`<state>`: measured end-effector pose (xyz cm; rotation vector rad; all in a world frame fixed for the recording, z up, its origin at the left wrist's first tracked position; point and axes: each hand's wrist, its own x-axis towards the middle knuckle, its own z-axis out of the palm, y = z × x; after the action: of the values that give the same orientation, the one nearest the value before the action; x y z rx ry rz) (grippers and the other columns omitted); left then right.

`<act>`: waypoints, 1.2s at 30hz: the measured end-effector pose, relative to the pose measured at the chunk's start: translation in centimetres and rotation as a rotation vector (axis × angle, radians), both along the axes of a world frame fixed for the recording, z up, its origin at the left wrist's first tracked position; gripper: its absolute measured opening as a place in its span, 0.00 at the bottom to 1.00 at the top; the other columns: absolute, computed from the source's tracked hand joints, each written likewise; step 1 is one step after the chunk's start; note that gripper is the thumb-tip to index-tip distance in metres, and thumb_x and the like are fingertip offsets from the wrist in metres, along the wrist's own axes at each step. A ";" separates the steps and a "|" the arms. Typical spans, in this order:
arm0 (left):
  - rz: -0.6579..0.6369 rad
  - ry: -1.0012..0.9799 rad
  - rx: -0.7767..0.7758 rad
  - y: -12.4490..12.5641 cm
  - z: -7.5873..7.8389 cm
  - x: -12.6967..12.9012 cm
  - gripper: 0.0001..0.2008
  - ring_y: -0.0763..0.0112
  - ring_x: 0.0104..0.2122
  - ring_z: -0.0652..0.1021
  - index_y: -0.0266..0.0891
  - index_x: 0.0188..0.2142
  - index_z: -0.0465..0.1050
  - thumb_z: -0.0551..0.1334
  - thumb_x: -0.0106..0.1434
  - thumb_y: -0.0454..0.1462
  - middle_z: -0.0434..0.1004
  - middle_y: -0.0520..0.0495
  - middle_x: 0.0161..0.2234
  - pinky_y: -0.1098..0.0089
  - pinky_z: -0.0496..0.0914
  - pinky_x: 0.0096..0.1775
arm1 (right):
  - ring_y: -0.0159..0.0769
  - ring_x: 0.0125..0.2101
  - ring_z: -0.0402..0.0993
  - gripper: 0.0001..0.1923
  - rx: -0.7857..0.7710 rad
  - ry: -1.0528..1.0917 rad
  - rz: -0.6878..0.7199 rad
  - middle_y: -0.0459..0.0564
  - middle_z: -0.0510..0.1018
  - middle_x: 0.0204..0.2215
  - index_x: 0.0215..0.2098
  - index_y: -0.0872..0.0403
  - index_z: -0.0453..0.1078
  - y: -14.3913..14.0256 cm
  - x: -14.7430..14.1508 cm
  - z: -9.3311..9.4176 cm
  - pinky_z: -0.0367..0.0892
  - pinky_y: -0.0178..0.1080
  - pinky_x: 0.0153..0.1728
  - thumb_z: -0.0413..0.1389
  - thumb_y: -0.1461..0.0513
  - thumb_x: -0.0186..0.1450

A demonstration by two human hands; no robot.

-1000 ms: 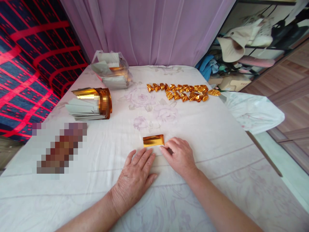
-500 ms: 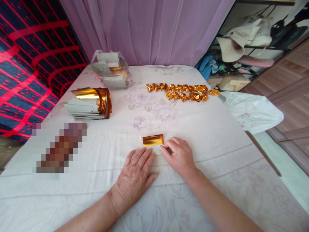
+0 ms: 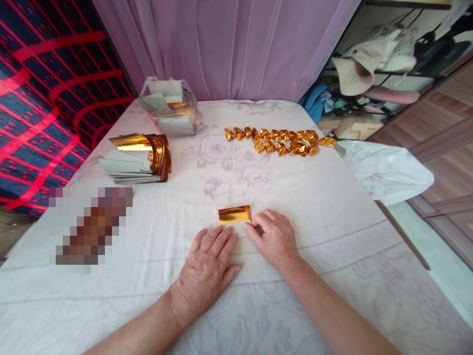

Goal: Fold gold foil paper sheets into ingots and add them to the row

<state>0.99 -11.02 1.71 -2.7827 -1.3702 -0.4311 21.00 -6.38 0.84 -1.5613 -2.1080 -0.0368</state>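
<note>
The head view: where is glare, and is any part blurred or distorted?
In the head view, soft daylight lights the bedsheet evenly; glare sits on the folded gold foil near the right hand and on the gold sheet stack. A pixelated block hides something left of the left hand. The picture edges bend, wide-angle style.

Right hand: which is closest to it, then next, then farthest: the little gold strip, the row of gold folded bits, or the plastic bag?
1. Gold strip, just left of the right hand fingertips.
2. Row of gold folded bits, farther back.
3. Plastic bag, far back left.
</note>
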 end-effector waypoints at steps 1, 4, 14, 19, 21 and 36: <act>0.002 0.003 -0.004 0.0 0.0 0.0 0.23 0.55 0.57 0.70 0.38 0.58 0.67 0.55 0.69 0.46 0.71 0.42 0.58 0.52 0.60 0.58 | 0.34 0.29 0.68 0.14 -0.001 0.000 0.000 0.45 0.72 0.23 0.23 0.51 0.66 0.0 0.0 0.0 0.55 0.38 0.34 0.56 0.58 0.66; 0.001 0.015 -0.008 0.1 0.2 0.0 0.23 0.55 0.56 0.70 0.38 0.58 0.68 0.55 0.69 0.47 0.72 0.42 0.58 0.52 0.60 0.58 | 0.34 0.29 0.68 0.13 -0.003 0.003 -0.010 0.44 0.72 0.23 0.24 0.51 0.66 0.0 0.0 0.0 0.55 0.38 0.34 0.56 0.59 0.65; 0.027 0.007 -0.007 0.0 0.2 0.2 0.23 0.56 0.56 0.70 0.39 0.57 0.69 0.54 0.69 0.48 0.72 0.44 0.58 0.52 0.59 0.58 | 0.36 0.31 0.70 0.08 0.007 0.002 -0.058 0.46 0.74 0.29 0.31 0.52 0.68 0.0 0.0 -0.3 0.56 0.38 0.35 0.58 0.57 0.64; 0.041 0.026 -0.039 -0.1 0.2 0.2 0.23 0.55 0.57 0.69 0.41 0.58 0.68 0.55 0.69 0.48 0.71 0.44 0.58 0.52 0.58 0.59 | 0.35 0.32 0.71 0.09 -0.011 0.010 -0.013 0.45 0.75 0.29 0.29 0.51 0.68 -0.1 0.1 -0.1 0.56 0.38 0.36 0.57 0.57 0.65; 0.041 0.031 -0.040 -0.1 0.3 0.2 0.23 0.55 0.57 0.69 0.42 0.58 0.68 0.55 0.68 0.48 0.71 0.44 0.58 0.52 0.58 0.59 | 0.34 0.32 0.71 0.10 -0.015 0.023 -0.008 0.45 0.75 0.29 0.28 0.51 0.69 -0.1 0.1 -0.1 0.56 0.38 0.36 0.57 0.57 0.66; 0.046 0.025 -0.064 0.1 0.4 0.3 0.24 0.56 0.56 0.69 0.44 0.59 0.67 0.55 0.68 0.49 0.71 0.45 0.58 0.50 0.56 0.59 | 0.39 0.36 0.71 0.13 -0.086 -0.057 0.003 0.49 0.74 0.32 0.32 0.52 0.69 -0.4 -0.1 0.6 0.57 0.41 0.38 0.60 0.51 0.61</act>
<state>1.33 -10.89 2.15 -2.7901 -1.4650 -0.3567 20.93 -6.75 1.40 -1.6244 -2.1822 0.0101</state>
